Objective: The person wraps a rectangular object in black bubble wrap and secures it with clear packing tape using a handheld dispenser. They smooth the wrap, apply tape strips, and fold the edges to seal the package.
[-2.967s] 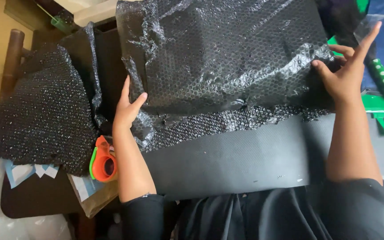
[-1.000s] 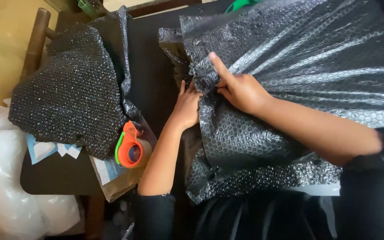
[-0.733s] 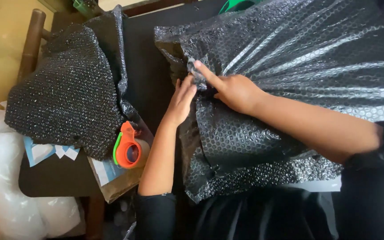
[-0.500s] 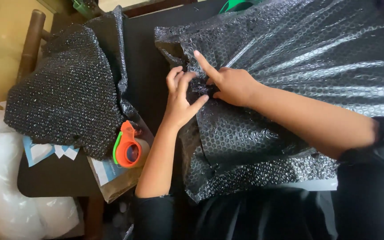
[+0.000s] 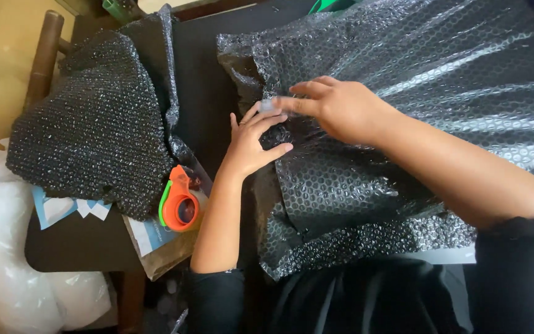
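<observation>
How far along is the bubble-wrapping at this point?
Done: black bubble wrap already covers the big flat item, and another wrapped bundle sits aside. In hand: the left hand and right hand press a fold at the wrap's left end. Left: no tape shows on that fold, and the orange tape dispenser lies untouched.

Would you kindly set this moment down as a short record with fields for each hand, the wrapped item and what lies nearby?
left hand: flat, fingers spread, pressing on the left edge of the bubble wrap
right hand: reaching across, fingertips pinching a small clear piece, possibly tape, at the fold
bubble wrap: black sheet folded over a large flat item, covering most of the dark table
second bundle: black bubble wrap, lying to the left, apart from both hands
tape dispenser: orange and green, beside the left forearm, on paper
</observation>
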